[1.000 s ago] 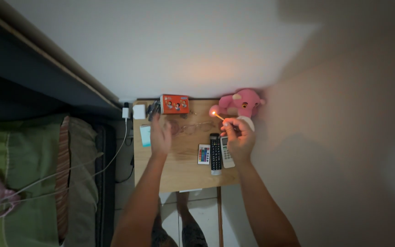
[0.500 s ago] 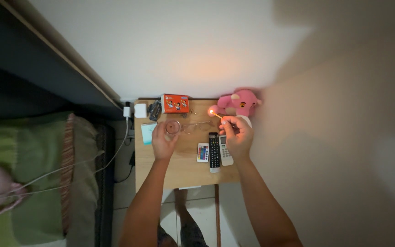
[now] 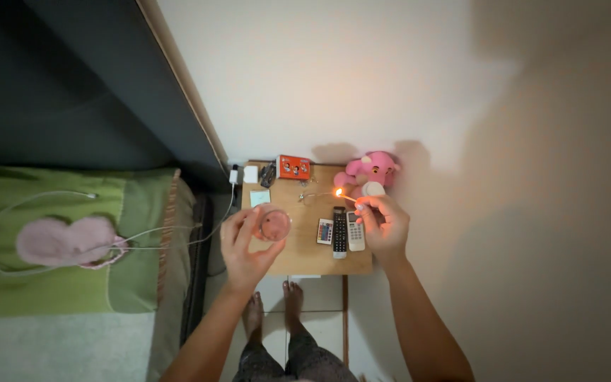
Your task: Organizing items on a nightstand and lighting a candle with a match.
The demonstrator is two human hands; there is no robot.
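My left hand (image 3: pixel 245 244) holds a small round glass jar with pinkish contents (image 3: pixel 274 223), lifted above the left part of a small wooden side table (image 3: pixel 295 258). In my right hand (image 3: pixel 385 225) I pinch a lit match (image 3: pixel 344 195), its flame pointing left and up, above the remotes. The jar and the flame are apart, roughly a hand's width.
On the table lie a black remote (image 3: pixel 339 231), a white remote (image 3: pixel 354 230), a small colourful remote (image 3: pixel 324 231), glasses (image 3: pixel 311 196), an orange box (image 3: pixel 293 167) and a pink plush toy (image 3: pixel 368 170). A green bed (image 3: pixel 72 240) with a pink item and white cable lies left. My bare feet (image 3: pixel 272 308) stand below.
My left hand picked the jar up off the table and raised it towards me. The match stays lit in my right hand. The camera view shifted, showing more of the bed.
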